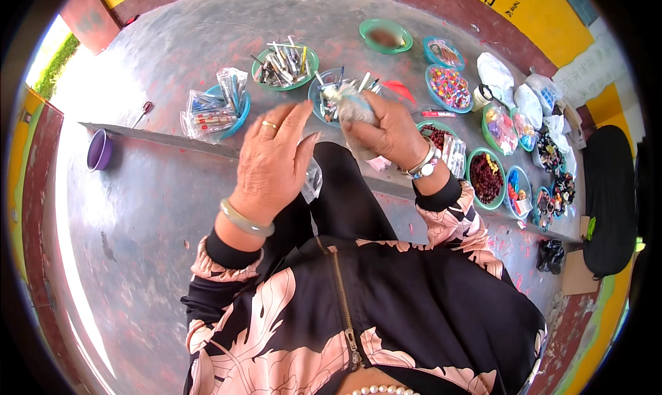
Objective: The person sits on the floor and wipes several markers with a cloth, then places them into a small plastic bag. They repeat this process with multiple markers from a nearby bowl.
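Observation:
My left hand (pixel 265 164), palm down with a ring and a pale bangle, is raised over my left knee. Its fingers are stretched out and the thumb stands apart; the fingertips are slightly blurred. A clear plastic bag (pixel 312 181) shows beside that hand, over my lap. In front of my right knee, my right hand (pixel 393 129) is closed around a crumpled greyish-white bundle (pixel 355 111), cloth or plastic, I cannot tell which. The bundle partly covers a blue basin (pixel 318 104) of pens and small sticks behind it.
On the raised grey ledge (pixel 172 138) stand a green basin of pens (pixel 283 67), a blue basin of bagged pens (pixel 238 115), a basin of colourful pieces (pixel 452 88) and a basin of dark red beads (pixel 486 181). White bags (pixel 495 71) crowd the right. A purple bucket (pixel 100 150) is at left.

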The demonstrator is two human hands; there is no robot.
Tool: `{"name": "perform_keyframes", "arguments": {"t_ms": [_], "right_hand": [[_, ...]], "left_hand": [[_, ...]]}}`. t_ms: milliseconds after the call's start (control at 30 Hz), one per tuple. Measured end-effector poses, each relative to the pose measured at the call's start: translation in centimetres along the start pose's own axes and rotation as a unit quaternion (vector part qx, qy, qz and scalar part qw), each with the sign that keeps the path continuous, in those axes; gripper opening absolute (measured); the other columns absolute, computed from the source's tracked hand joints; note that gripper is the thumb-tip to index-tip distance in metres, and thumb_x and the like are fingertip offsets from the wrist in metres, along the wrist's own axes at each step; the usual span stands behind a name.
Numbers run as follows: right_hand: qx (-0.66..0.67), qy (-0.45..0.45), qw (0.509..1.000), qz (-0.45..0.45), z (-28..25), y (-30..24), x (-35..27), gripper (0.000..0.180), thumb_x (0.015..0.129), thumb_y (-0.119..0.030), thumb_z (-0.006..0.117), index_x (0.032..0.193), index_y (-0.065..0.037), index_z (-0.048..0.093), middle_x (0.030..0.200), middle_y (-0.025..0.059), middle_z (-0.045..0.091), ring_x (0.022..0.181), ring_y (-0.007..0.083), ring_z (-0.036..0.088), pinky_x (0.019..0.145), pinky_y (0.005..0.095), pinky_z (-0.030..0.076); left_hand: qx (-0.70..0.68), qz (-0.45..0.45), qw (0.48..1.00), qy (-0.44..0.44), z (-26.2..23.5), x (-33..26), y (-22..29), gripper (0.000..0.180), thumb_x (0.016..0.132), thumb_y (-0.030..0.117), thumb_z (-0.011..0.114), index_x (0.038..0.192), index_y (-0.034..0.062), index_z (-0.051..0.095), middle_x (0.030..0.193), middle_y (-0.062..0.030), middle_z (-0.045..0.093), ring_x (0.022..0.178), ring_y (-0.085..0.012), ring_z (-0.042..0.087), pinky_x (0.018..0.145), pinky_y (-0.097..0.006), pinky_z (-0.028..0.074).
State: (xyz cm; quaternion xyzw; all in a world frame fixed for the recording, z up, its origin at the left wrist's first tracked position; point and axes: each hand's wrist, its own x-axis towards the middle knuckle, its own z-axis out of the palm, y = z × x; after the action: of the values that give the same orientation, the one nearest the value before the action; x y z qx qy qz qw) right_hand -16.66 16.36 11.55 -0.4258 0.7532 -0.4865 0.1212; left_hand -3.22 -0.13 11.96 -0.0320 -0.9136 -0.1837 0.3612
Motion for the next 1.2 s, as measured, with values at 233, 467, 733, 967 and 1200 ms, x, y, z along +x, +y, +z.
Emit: {"name": "perform_keyframes", "arguments": {"t_ms": [233, 467, 733, 967, 1200], "right_hand": [[-0.242, -0.111, 0.953, -0.145, 0.9, -0.5, -0.6, 0.033, 0.076, -0.031, 0.068, 0.095, -0.006, 0.056, 0.079, 0.0135, 0.060, 0.074, 0.0368, 0.058, 0.062, 0.0433, 0.044], [-0.250, -0.135, 0.937, -0.205, 1.9, 0.3, -2.3, 0.032, 0.074, -0.031, 0.068, 0.087, -0.008, 0.051, 0.073, 0.0094, 0.058, 0.070, 0.0326, 0.058, 0.060, 0.0428, 0.043], [-0.251, -0.177, 0.949, -0.076, 0.4, 4.5, -4.1, 0.029, 0.075, -0.033, 0.066, 0.089, -0.009, 0.055, 0.074, 0.0096, 0.059, 0.067, 0.0325, 0.058, 0.055, 0.0431, 0.043], [-0.326, 0.001, 0.924, 0.201, -5.8, 17.5, -6.1, 0.044, 0.083, -0.045, 0.053, 0.107, -0.008, 0.057, 0.090, 0.0195, 0.064, 0.085, 0.0377, 0.061, 0.072, 0.0467, 0.047], [-0.427, 0.006, 0.808, 0.405, -8.8, 28.7, -9.7, 0.049, 0.079, -0.046, 0.058, 0.109, -0.008, 0.057, 0.109, 0.0171, 0.062, 0.103, 0.0341, 0.059, 0.086, 0.0473, 0.044]], "left_hand": [[0.218, 0.142, 0.947, -0.189, -1.5, 0.4, -0.3, 0.020, 0.076, 0.012, 0.062, 0.093, 0.0020, 0.057, 0.068, -0.0072, 0.055, 0.078, -0.0230, 0.054, 0.094, -0.039, 0.038], [0.170, 0.140, 0.944, -0.246, -3.5, -1.7, -0.5, 0.014, 0.079, 0.014, 0.062, 0.077, 0.0043, 0.053, 0.065, -0.0077, 0.052, 0.073, -0.0243, 0.054, 0.096, -0.042, 0.038], [0.096, 0.059, 0.969, -0.220, -2.9, -5.4, -3.3, 0.019, 0.080, 0.015, 0.064, 0.069, 0.0054, 0.052, 0.061, -0.0093, 0.055, 0.068, -0.0265, 0.056, 0.088, -0.042, 0.043], [0.063, -0.095, 0.972, -0.204, -3.7, -8.3, -6.0, 0.021, 0.085, 0.011, 0.056, 0.069, 0.0012, 0.048, 0.063, -0.0166, 0.052, 0.067, -0.0373, 0.053, 0.071, -0.043, 0.044], [-0.029, -0.087, 0.981, -0.173, -0.3, -8.6, -5.0, 0.025, 0.085, 0.012, 0.058, 0.066, 0.0021, 0.045, 0.060, -0.0140, 0.049, 0.063, -0.0347, 0.051, 0.063, -0.041, 0.041]]}}
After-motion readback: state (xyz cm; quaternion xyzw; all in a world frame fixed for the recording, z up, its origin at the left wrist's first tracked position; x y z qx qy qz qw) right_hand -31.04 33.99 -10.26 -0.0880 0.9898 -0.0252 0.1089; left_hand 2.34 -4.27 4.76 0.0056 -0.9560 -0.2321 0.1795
